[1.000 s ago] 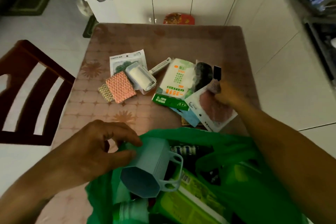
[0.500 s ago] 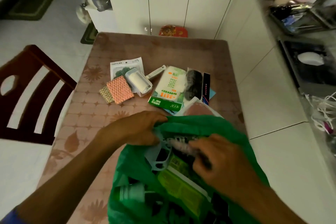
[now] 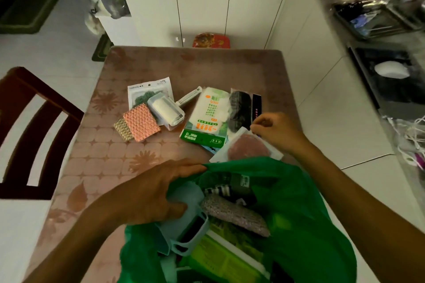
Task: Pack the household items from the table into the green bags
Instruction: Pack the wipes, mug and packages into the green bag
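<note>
At the table's near edge, the left hand grips a pale blue cup inside the open green bag. Just beyond the bag, the right hand pinches a pink-pad packet; farther off lie a lint roller and sponges.

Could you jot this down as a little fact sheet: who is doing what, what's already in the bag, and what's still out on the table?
left hand: grips the pale blue holder in the mouth of the green bag
right hand: pinches the top corner of the white packet with a pink pad
in bag: grey scrubbing pad
on table: pink sponge, lint roller, green and white pack
</note>
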